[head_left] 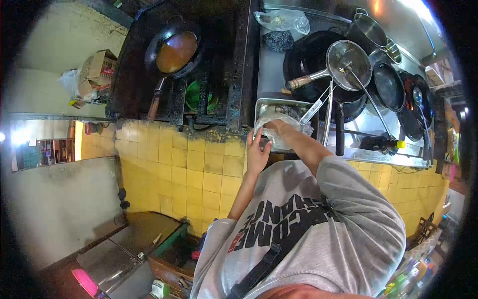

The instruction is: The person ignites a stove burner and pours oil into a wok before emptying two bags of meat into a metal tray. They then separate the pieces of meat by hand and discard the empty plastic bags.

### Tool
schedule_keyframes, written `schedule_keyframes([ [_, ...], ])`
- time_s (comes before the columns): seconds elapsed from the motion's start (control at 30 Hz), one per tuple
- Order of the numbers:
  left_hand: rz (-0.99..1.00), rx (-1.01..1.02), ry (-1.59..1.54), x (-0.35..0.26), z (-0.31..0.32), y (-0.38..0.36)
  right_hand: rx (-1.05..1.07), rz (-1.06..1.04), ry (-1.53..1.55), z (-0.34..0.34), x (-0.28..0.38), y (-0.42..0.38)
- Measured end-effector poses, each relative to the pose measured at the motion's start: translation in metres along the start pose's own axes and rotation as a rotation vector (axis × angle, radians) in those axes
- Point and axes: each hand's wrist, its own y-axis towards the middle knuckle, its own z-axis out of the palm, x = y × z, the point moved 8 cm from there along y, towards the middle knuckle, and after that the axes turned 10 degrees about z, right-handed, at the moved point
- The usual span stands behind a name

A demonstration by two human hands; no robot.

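A clear plastic bag (277, 141) sits in a rectangular metal tray (286, 101) at the front of the steel counter. My left hand (258, 153) grips the bag's near left edge, thumb on one side and fingers on the other. From the right, my right hand (277, 127) reaches into the bag's mouth. Its fingertips are hidden by the plastic, so what they touch does not show. Tongs (316, 104) lean over the tray's right side, close to my right wrist.
A strainer (348, 65) with a wooden handle rests on dark pans right of the tray. Left of the counter, a wok (167, 74) with brown liquid stands on the blackened stove (219, 30). A yellow-capped bottle (381, 144) lies at the counter's front right.
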Motion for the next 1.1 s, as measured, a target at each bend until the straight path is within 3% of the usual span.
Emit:
schedule_keyframes([
  [0.23,-0.136,0.029,-0.164,0.014,0.002,-0.003,0.029,0.052,0.039,-0.014,0.000,-0.014],
  [0.37,0.027,0.010,-0.059,0.002,-0.005,0.005,-0.046,0.171,-0.023,-0.037,0.006,-0.026],
  [0.43,-0.013,-0.006,-0.086,0.016,-0.002,0.001,-0.099,-0.078,-0.331,-0.046,0.023,-0.034],
  [0.47,0.080,-0.032,-0.016,0.011,-0.006,0.004,-0.229,-0.115,-0.322,-0.062,0.027,-0.047],
  [0.5,0.171,-0.060,0.051,0.005,-0.010,0.005,-0.226,-0.100,-0.317,-0.069,0.025,-0.059],
  [0.57,0.049,0.013,-0.070,0.006,-0.009,0.003,-0.400,-0.013,0.546,-0.108,0.003,-0.090],
  [0.63,-0.011,-0.002,-0.188,0.007,-0.009,0.003,-0.216,0.029,1.082,-0.098,-0.020,-0.095],
  [0.67,-0.067,0.005,-0.240,0.004,-0.009,0.004,-0.104,0.099,1.296,-0.100,-0.019,-0.107],
  [0.7,-0.068,0.014,-0.247,0.006,-0.007,0.004,-0.113,0.108,1.297,-0.103,-0.018,-0.113],
  [0.77,0.002,-0.001,-0.245,0.012,-0.007,0.001,-0.014,0.116,1.743,-0.096,-0.017,-0.119],
  [0.83,0.074,-0.006,-0.147,0.011,-0.009,0.003,0.041,0.112,1.761,-0.093,-0.019,-0.123],
  [0.9,-0.003,-0.022,-0.102,-0.003,-0.018,0.003,0.049,0.056,1.851,-0.093,-0.011,-0.126],
  [1.03,0.158,-0.133,0.070,-0.024,-0.033,0.003,0.044,0.045,1.848,-0.091,-0.001,-0.128],
  [1.1,0.094,-0.114,-0.059,-0.052,-0.035,0.009,0.009,0.006,1.811,-0.087,-0.002,-0.127],
])
